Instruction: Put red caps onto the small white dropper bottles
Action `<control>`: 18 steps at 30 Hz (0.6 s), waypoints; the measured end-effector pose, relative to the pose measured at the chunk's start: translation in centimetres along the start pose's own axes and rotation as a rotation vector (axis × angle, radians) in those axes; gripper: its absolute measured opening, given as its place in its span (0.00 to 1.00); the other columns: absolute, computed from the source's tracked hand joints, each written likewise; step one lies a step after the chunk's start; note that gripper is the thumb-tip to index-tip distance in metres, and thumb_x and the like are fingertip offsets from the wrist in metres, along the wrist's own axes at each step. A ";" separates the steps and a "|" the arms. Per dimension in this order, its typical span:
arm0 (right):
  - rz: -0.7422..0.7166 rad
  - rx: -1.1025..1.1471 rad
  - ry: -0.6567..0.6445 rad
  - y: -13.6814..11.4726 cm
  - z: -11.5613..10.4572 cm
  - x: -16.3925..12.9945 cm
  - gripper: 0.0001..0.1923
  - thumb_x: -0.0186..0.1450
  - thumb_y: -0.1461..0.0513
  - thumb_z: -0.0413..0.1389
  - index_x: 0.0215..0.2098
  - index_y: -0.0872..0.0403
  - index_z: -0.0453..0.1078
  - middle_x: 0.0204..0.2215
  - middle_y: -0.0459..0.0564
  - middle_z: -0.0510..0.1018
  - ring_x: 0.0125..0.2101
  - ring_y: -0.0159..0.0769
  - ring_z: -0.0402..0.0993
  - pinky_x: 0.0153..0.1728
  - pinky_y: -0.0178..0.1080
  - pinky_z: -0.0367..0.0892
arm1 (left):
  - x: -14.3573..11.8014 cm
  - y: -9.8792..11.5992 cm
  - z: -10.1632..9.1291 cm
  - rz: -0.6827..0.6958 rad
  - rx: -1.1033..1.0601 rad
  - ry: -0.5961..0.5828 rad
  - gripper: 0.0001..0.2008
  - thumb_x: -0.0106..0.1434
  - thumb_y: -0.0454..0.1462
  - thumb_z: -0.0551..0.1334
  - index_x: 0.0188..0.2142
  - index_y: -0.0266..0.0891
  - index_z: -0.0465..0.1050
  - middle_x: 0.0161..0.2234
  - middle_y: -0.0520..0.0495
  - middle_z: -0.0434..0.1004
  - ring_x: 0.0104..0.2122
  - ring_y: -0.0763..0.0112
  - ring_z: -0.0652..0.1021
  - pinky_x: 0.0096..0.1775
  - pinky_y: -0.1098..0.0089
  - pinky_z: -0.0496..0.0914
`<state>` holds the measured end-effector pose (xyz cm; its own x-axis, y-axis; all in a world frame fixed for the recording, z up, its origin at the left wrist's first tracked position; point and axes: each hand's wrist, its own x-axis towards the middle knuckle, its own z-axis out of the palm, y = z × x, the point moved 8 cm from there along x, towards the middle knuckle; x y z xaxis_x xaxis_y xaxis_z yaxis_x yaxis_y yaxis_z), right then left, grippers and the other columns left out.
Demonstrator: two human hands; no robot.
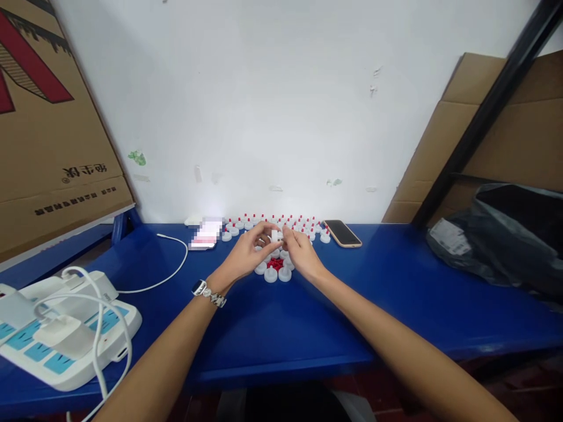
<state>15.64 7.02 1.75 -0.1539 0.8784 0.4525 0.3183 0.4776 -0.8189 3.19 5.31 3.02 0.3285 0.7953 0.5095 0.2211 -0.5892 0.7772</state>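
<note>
Pinching the small white cap (275,235) between both sets of fingertips, you hold it just above the blue table (272,328), over the cluster of white caps (277,271) that rings a little heap of red pieces (275,264). Your left hand (247,254) closes on it from the left, thumb and forefinger narrowed onto its side; your right hand (301,253) meets it from the right, fingertips touching the same piece. Whether a red piece is already between your right fingers, I cannot tell: the part is too small here.

To do this well, keep the cap steady in the left pinch and let the right fingers do the fine work. Hold both wrists low and close to the table so that anything that slips lands among the loose caps, not off the edge. Keep the cap square to your fingers, not tilted, and press straight.

Behind your hands, rows of finished caps with red tips (281,224) stand near the white wall (272,105). A phone (342,233) lies just right of them, and a blurred white card (204,234) lies to the left, with a white cable (171,269) curling away toward the power strip (65,334). Cardboard (48,123) leans at far left and a dark plastic bag (505,234) sits at far right, well apart from the work.
</note>
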 end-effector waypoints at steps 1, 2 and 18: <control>-0.019 -0.016 0.011 -0.4 -0.1 -0.1 0.27 0.70 0.45 0.39 0.21 0.52 0.56 0.18 0.43 0.62 0.21 0.31 0.59 0.25 0.35 0.55 | 0.1 0.0 0.0 -0.017 -0.035 -0.003 0.17 0.63 0.47 0.63 0.47 0.39 0.70 0.36 0.48 0.73 0.36 0.69 0.74 0.40 0.68 0.70; -0.041 -0.035 0.024 -0.9 -0.1 -0.3 0.27 0.71 0.45 0.39 0.21 0.52 0.56 0.18 0.43 0.62 0.21 0.31 0.59 0.25 0.36 0.54 | 0.1 -0.2 0.2 -0.044 -0.084 -0.012 0.17 0.64 0.48 0.63 0.44 0.39 0.70 0.34 0.48 0.73 0.35 0.70 0.74 0.39 0.69 0.69; -0.287 -0.533 -0.258 -0.9 0.0 -0.3 0.16 0.70 0.57 0.48 0.25 0.53 0.62 0.25 0.46 0.72 0.33 0.37 0.66 0.41 0.40 0.58 | 0.1 -3.3 -3.4 -0.234 -0.170 0.001 0.19 0.61 0.48 0.66 0.45 0.40 0.69 0.35 0.49 0.74 0.34 0.71 0.74 0.38 0.69 0.69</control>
<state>15.45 6.33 2.34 -0.4997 0.7253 0.4735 0.6410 0.6773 -0.3611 -0.66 7.83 1.76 0.2860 0.9069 0.3094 0.1332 -0.3573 0.9244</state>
